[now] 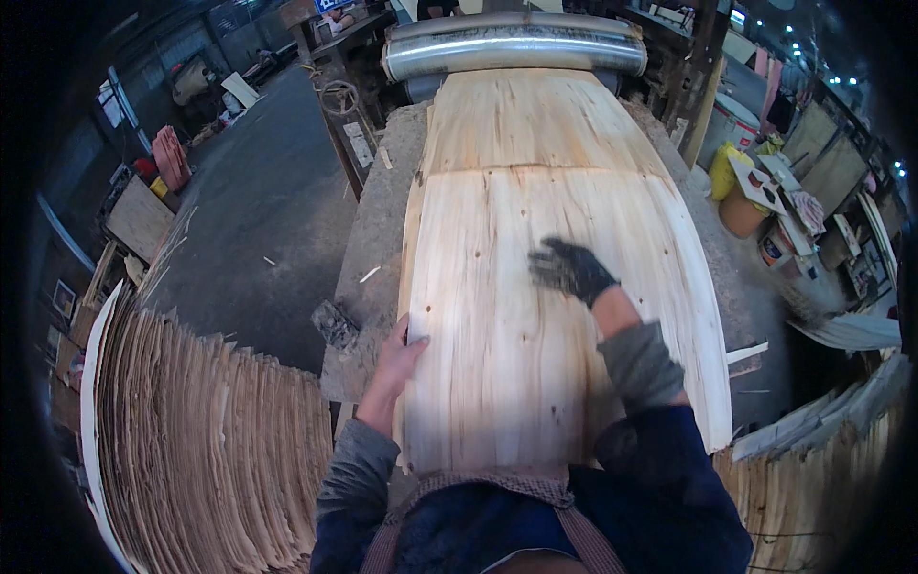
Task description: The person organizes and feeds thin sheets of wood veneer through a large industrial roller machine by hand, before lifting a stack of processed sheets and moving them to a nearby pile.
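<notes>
A large pale wood veneer sheet (516, 287) lies lengthwise in front of me, streaked brown and dotted with small knots. My left hand (395, 359), bare, grips its left edge with the thumb on the top face; the other fingers are partly hidden. Over the middle of the sheet, a little right of centre, is my right hand (574, 271) in a dark glove, its fingers apart and slightly blurred, holding nothing. Whether it touches the wood I cannot tell. Beyond a crosswise seam, another veneer sheet (535, 120) reaches up to a shiny metal roller (516, 53).
A tall stack of veneer sheets (210, 440) stands at the lower left, and another stack (813, 488) at the lower right. The grey worktable (368, 249) carries wood scraps. A handwheel (338, 98) sits left of the roller. At right are a yellow bag (727, 170) and buckets.
</notes>
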Motion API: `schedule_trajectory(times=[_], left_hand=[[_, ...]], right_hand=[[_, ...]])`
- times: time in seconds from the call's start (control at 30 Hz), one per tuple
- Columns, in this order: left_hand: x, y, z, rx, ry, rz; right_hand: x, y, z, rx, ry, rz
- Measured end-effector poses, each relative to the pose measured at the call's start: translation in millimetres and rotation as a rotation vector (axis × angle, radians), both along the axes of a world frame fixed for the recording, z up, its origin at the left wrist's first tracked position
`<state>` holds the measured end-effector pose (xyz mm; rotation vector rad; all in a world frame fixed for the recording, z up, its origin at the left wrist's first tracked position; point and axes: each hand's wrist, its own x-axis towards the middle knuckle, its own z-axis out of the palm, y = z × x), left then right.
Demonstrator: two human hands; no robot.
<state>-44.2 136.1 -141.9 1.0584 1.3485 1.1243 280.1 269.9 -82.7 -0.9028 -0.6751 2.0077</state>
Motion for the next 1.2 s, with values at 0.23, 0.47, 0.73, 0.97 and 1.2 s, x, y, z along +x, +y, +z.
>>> schedule_trajectory(times=[0.23, 0.47, 0.73, 0.97, 1.2], left_hand=[[-6, -3, 35, 0.063, -0.192, -0.031], [3, -5, 101, 0.139, -0.468, -0.209], [6, 0, 144, 0.207, -0.558, -0.198], [-5, 13, 127, 0.129, -0.535, -0.061], [-18, 16, 64, -0.043, -0.221, 0.115]], right_hand=[[14, -221, -18, 0.121, 0.008, 0.282], [21, -352, 4, -0.295, -0.001, -0.034], [25, -376, -2, -0.308, 0.065, -0.492], [26, -337, 17, -0.098, -0.170, -0.618], [36, -176, 21, -0.020, -0.142, -0.528]])
